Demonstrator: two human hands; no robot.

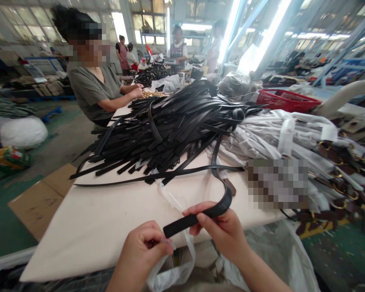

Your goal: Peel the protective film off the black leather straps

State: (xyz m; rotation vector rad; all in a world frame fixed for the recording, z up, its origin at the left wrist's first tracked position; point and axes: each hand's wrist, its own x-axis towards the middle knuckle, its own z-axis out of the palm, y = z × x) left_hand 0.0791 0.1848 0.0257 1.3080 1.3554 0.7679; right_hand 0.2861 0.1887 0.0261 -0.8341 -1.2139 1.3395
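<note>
right hand [222, 228] is gripping belt strap [220, 208], left hand [143, 245] pinching plastic film [191, 255]; probably pairing, next needing aligned ends.

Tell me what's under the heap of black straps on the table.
The heap of black straps rests on the pale tabletop, which shows along the heap's front edge. Whatever else may lie beneath its middle is covered and cannot be seen.

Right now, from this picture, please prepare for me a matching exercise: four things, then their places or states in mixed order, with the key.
1. right hand
2. left hand
3. red basket
4. cardboard

A. low, left of the table
B. gripping a black strap
C. beyond white-wrapped straps
D. pinching a clear strip

Pairs: 1-B, 2-D, 3-C, 4-A
</note>
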